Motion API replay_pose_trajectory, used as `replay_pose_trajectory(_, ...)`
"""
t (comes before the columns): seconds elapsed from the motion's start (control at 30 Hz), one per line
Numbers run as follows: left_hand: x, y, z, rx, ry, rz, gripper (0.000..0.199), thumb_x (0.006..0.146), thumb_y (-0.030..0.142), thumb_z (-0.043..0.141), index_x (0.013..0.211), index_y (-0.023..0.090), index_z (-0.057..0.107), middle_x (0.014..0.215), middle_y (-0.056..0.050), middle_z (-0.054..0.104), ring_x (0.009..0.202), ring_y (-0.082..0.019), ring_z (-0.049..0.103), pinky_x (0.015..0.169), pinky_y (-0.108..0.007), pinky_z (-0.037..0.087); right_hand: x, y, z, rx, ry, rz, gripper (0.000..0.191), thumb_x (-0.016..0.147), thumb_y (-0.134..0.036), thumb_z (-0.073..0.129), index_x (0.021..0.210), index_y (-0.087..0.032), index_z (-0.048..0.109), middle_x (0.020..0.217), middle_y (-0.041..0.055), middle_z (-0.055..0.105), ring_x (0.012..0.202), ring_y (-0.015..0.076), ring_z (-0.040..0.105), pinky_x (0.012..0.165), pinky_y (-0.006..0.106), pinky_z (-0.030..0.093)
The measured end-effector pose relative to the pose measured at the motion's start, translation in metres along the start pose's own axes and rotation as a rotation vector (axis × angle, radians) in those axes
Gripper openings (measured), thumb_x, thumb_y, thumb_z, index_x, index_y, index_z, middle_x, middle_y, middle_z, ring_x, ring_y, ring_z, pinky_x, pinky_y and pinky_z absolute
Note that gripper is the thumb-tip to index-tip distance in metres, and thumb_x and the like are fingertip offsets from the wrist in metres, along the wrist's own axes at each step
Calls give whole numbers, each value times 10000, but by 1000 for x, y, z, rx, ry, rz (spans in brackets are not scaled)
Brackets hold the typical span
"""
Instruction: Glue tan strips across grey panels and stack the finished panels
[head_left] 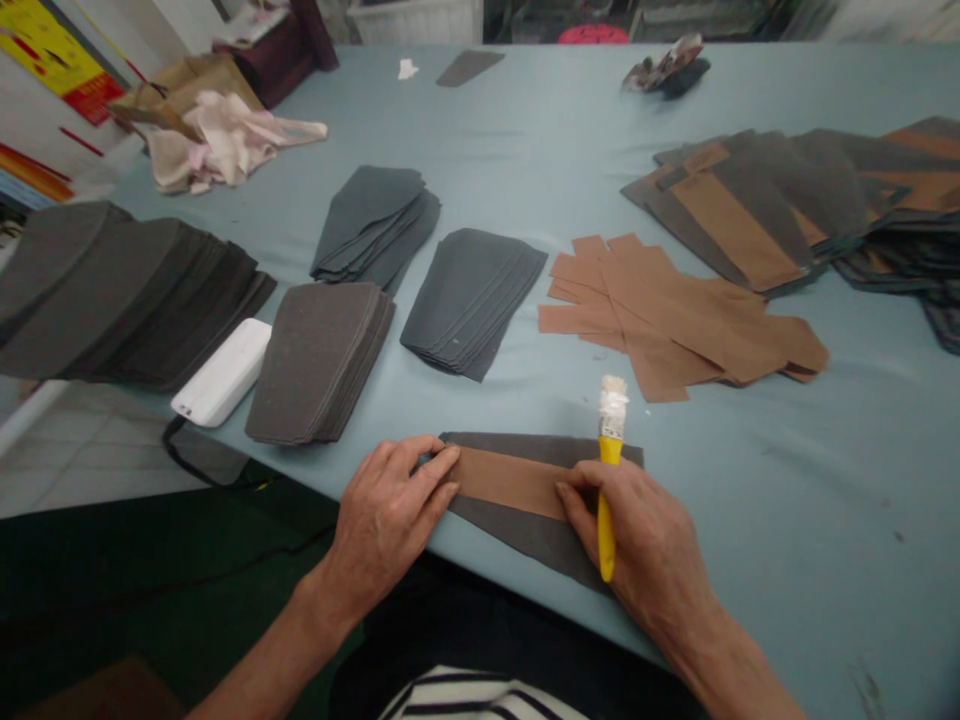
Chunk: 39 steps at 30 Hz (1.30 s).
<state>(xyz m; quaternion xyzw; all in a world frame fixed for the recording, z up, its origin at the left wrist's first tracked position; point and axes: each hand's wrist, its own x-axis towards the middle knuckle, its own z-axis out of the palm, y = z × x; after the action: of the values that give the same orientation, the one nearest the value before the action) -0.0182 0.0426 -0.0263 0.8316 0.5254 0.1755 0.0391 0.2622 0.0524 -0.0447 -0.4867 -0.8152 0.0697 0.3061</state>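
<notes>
The left hand (386, 520) lies flat and nearly closed up, fingers together, pressing down on the near end of a tan strip (510, 482). The strip sits across a dark grey fabric piece (529, 530), right in front of the person at the desk's (810, 520) edge. The right hand (645, 540) grips a yellow-handled brush (606, 510) in a narrow hold, its whitened bristles pointing up and away, while its fingertips (570, 490) rest on the strip's other end. Both forearms angle inward from the desk edge, with the wrists low.

The main risk is the strip creeping out of line if either hand's pressure eases or drags sideways. The grey piece could also slip, since its lower corner sits close to the edge. A careless tilt of the brush might mark the fabric.

Ahead of the hands lie stacks of dark grey pieces (319, 360) and a loose pile of tan strips (675, 320).
</notes>
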Motion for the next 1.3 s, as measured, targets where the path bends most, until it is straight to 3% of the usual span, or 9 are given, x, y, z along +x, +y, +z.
replay_pose_trajectory(0.23, -2, -6, -2, -74, -53, -60, 302, 1075, 274, 553, 1360, 221, 640, 1278, -102, 648, 1025, -254, 609, 890, -417, 497, 1, 2, -2, 18, -12, -21, 61, 1051, -196, 589, 995, -217, 580, 821, 16, 649, 702, 175, 610, 651, 290, 478)
replay_pose_trajectory(0.63, -5, -5, -3, -112, 24, -30, 301, 1064, 238, 587, 1362, 199, 584, 1254, -95, 658, 1154, -247, 629, 1023, -397, 505, 0, 3, -1, 9, 5, -37, 65, 1070, -200, 552, 1013, -225, 571, 810, 14, 625, 705, 177, 601, 642, 281, 467)
replay_pose_trajectory(0.87, -2, 0, 7, -85, 72, -11, 281, 1065, 263, 596, 1336, 187, 598, 1215, -97, 657, 1092, -264, 624, 974, -416, 498, -2, 3, -1, -5, 1, -45, 86, 1053, -155, 558, 1008, -227, 558, 799, 13, 608, 713, 184, 592, 648, 285, 465)
replay_pose_trajectory(1.3, 2, -9, 8, -85, 41, 17, 305, 1072, 312, 580, 1340, 171, 625, 1192, -98, 658, 1059, -259, 636, 935, -394, 493, -1, 4, -4, 10, -12, -57, 103, 1045, -138, 568, 1009, -233, 555, 806, 13, 607, 720, 181, 587, 655, 282, 460)
